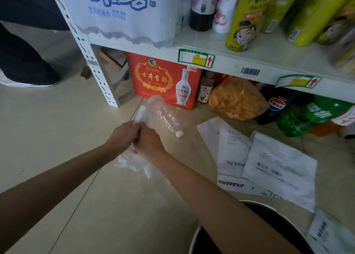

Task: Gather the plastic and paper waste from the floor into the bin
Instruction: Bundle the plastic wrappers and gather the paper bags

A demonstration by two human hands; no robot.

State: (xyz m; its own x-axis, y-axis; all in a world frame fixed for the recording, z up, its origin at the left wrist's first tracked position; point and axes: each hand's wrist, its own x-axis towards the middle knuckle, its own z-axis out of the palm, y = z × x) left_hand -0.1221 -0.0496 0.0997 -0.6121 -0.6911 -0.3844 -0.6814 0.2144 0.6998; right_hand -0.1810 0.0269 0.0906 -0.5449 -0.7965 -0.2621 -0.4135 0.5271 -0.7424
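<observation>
We are gripping crumpled clear plastic film (132, 161) with both hands pressed together over the tiled floor (57, 138): our left hand (123, 136) and right hand (148, 140) are both closing on it, part of it sticking up above our fingers and part hanging below. Just beyond, an empty clear bottle (167, 119) is lying, probably on the floor, though motion blur is hiding the contact. White paper bags (278, 167) are lying to the right, near the dark bin (269, 219) under our right forearm.
</observation>
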